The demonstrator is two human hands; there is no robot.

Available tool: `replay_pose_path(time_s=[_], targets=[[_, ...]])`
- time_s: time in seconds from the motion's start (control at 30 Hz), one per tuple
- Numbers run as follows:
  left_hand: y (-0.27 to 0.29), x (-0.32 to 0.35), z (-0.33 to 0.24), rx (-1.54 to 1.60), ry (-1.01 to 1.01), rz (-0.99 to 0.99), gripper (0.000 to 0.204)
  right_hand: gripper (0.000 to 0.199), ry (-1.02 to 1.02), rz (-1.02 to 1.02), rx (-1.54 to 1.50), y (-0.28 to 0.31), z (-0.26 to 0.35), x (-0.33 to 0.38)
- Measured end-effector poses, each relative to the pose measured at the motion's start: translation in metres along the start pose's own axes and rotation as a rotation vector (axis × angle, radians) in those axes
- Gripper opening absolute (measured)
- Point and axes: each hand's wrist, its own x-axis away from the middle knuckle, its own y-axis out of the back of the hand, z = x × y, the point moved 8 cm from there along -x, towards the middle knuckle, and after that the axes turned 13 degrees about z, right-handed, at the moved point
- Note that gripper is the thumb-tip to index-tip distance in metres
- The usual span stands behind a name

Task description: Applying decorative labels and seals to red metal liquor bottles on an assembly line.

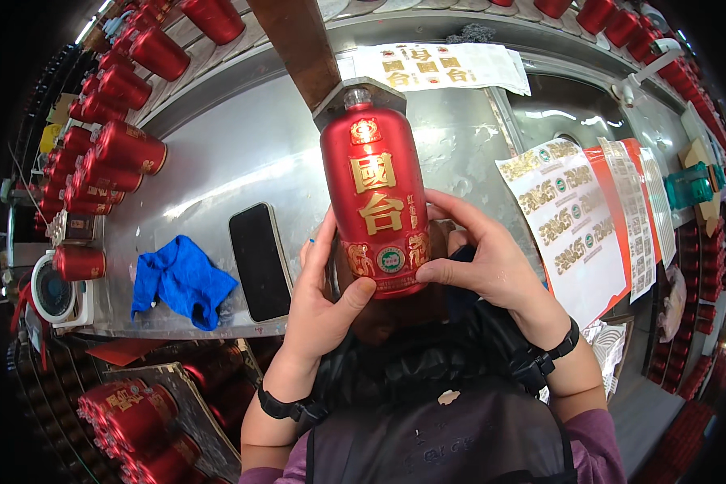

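A glossy red bottle [379,202] with gold decoration and a clear neck lies before me, its neck pointing away. Around its lower left side curls my left hand [323,282], the thumb pressed near the bottom edge. My right hand [480,258] grips the opposite side, its thumb on the front near a round green-and-white emblem. Behind the bottle's neck end is a dark angular support [355,87], joined to a brown bar [294,40]. The bottle hides most of my fingers' undersides.
On the metal table [194,177] are a black phone [260,262] and a blue cloth [183,282]. Sticker sheets lie at the right [569,226] and far side [444,66]. Several red bottles [121,157] line the left; a small round scale [54,286] stands beside them.
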Motion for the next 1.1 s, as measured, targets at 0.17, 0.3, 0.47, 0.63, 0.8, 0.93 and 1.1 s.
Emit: replay_pose_path(time_s=[0.17, 0.3, 0.47, 0.63, 0.8, 0.93, 1.1], targets=[[-0.002, 0.0, 0.003, 0.036, -0.007, 0.004, 0.091, 0.082, 0.019, 0.019, -0.103, -0.003, 0.003, -0.001], [-0.002, 0.002, 0.004, 0.066, 0.004, -0.006, 0.09, 0.081, 0.01, 0.005, -0.061, -0.003, 0.001, 0.0], [-0.004, 0.002, 0.005, 0.064, -0.005, 0.015, 0.09, 0.089, 0.248, -0.002, -0.104, -0.01, 0.008, 0.002], [-0.013, -0.001, -0.002, 0.206, -0.02, 0.041, 0.093, 0.088, 0.105, 0.044, -0.027, -0.009, 0.011, 0.002], [-0.014, -0.002, -0.004, 0.217, -0.025, 0.055, 0.094, 0.087, 0.11, 0.039, -0.051, -0.009, 0.01, 0.003], [-0.015, -0.002, -0.006, 0.262, -0.02, 0.024, 0.097, 0.085, 0.079, 0.038, -0.069, -0.007, 0.007, 0.003], [-0.012, -0.003, -0.001, 0.106, 0.004, 0.044, 0.106, 0.083, 0.056, 0.017, -0.08, -0.005, 0.002, 0.004]])
